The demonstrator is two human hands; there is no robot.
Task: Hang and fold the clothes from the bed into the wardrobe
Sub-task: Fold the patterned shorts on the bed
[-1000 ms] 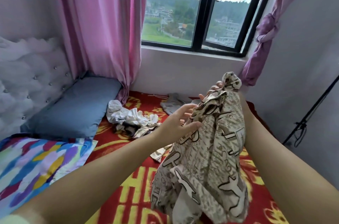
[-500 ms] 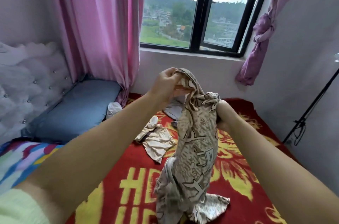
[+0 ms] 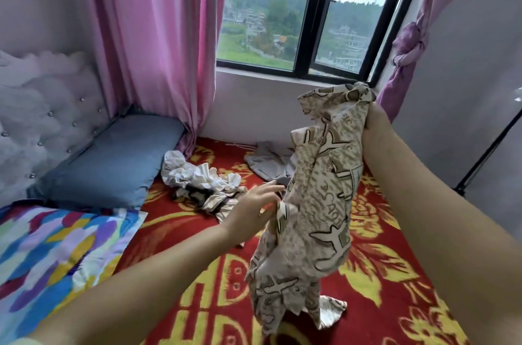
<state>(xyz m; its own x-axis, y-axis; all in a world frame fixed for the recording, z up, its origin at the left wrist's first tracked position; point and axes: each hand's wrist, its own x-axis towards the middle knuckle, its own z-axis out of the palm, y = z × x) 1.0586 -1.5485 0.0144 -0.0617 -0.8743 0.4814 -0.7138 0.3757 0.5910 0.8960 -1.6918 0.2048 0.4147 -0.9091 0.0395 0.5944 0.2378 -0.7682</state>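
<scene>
A beige patterned garment (image 3: 316,200) hangs in the air over the bed (image 3: 375,288), its lower end brushing the red and yellow cover. My right hand (image 3: 377,121) grips its top end, raised near the window sill. My left hand (image 3: 254,207) reaches in lower down with fingers spread, touching the cloth's left edge. A crumpled white and dark garment (image 3: 197,178) lies on the bed beside the pillow. A grey garment (image 3: 268,161) lies further back, partly hidden behind the held cloth.
A blue-grey pillow (image 3: 113,158) rests against the tufted headboard (image 3: 45,118). A multicoloured pillow (image 3: 50,248) lies at the near left. Pink curtains (image 3: 158,42) flank the window (image 3: 310,19). A black stand (image 3: 485,158) leans by the right wall.
My right hand has lifted the garment's top up and to the right. My left hand let go of the top and dropped down to the cloth's middle edge.
</scene>
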